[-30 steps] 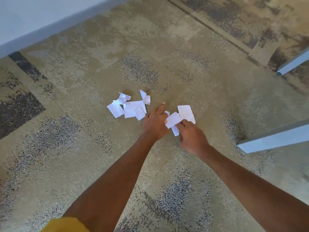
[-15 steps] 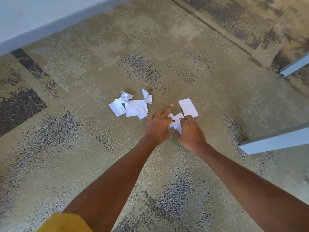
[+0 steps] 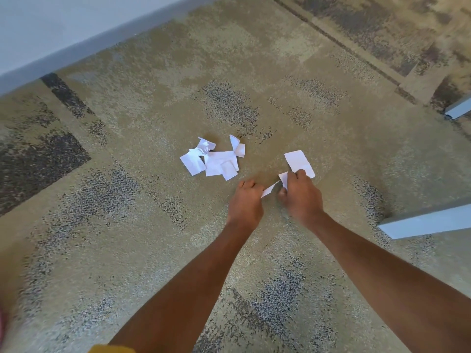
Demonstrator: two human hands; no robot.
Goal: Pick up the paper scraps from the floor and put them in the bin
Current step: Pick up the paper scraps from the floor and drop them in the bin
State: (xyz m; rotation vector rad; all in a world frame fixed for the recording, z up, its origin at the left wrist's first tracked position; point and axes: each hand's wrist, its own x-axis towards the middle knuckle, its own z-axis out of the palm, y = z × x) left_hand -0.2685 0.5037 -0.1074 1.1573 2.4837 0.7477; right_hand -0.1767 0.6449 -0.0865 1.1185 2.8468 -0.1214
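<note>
Since half a second ago the left hand has curled its pointing finger in. Over the mottled beige-and-grey carpet floor both forearms reach forward, knuckles up, probably gathering pieces into one grip. A loose heap of white paper scraps lies at the left hand's eleven o'clock. The right hand clutches small white scraps, touching a flat white rectangular scrap at twelve o'clock. The left pinches a thin white strip. No bin shows.
</note>
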